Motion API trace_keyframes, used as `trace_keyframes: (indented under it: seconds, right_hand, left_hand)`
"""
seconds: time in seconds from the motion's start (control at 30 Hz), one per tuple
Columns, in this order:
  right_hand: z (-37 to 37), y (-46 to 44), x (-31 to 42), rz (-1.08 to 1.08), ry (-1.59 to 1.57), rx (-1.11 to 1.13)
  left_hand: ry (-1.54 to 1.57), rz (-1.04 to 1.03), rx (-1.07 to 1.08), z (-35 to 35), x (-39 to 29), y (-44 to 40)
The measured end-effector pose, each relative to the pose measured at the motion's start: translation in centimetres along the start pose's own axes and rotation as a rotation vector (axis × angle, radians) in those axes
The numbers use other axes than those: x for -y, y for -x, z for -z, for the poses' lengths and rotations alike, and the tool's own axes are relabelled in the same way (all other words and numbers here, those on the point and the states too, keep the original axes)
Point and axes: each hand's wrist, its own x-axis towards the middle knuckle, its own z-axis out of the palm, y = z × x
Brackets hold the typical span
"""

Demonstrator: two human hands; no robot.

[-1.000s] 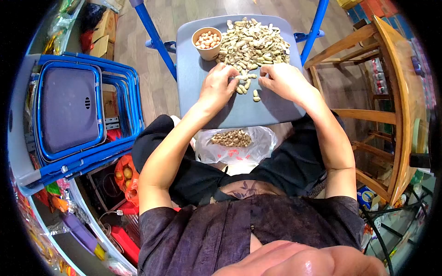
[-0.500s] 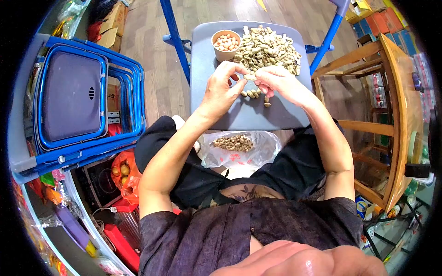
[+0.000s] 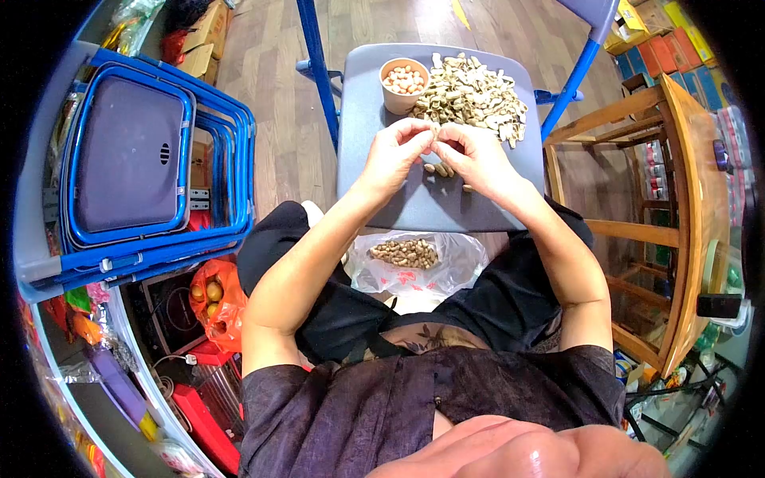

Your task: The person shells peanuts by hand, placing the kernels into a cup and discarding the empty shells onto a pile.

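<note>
The grey chair seat [image 3: 366,127] is largest; below its near edge lies a plastic bag [image 3: 464,261] with whole peanuts [image 3: 404,253]; the shell heap [image 3: 476,95] covers the seat's far right; left hand [image 3: 390,157] and right hand [image 3: 483,159] meet fingertip to fingertip, both grasping one partly hidden peanut [image 3: 435,132]; the cup [image 3: 402,102] of kernels [image 3: 404,78] touches the heap; loose peanuts [image 3: 438,170] lie beneath the hands.

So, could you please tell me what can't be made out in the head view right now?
- What the left hand and right hand hold: covered by their fingers.
- How many loose peanuts lie below them: the right hand partly hides them.
- The depth of nuts in the cup: its wall and top layer hide it.
- The plastic bag's red print: creased, too small.
</note>
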Motion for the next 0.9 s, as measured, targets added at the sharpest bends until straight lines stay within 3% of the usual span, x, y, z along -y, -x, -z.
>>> trace_keyframes:
  seconds: [0.07, 0.3, 0.6, 0.9]
  right_hand:
    - [0.0, 0.1, 0.6, -0.079, -0.178, 0.054]
    - [1.4, -0.4, 0.0, -0.090, -0.148, 0.046]
    - [0.9, -0.3, 0.6, -0.133, -0.276, 0.173]
    - [0.6, -0.4, -0.2, -0.183, -0.403, 0.233]
  left_hand:
    - [0.027, 0.009, -0.013, 0.2, -0.1, 0.0]
    - [0.062, 0.026, 0.004, 0.2, -0.1, 0.1]
    - [0.005, -0.115, -0.073, -0.6, -0.6, 0.4]
    - [0.061, -0.088, 0.057, 0.0, -1.0, 1.0]
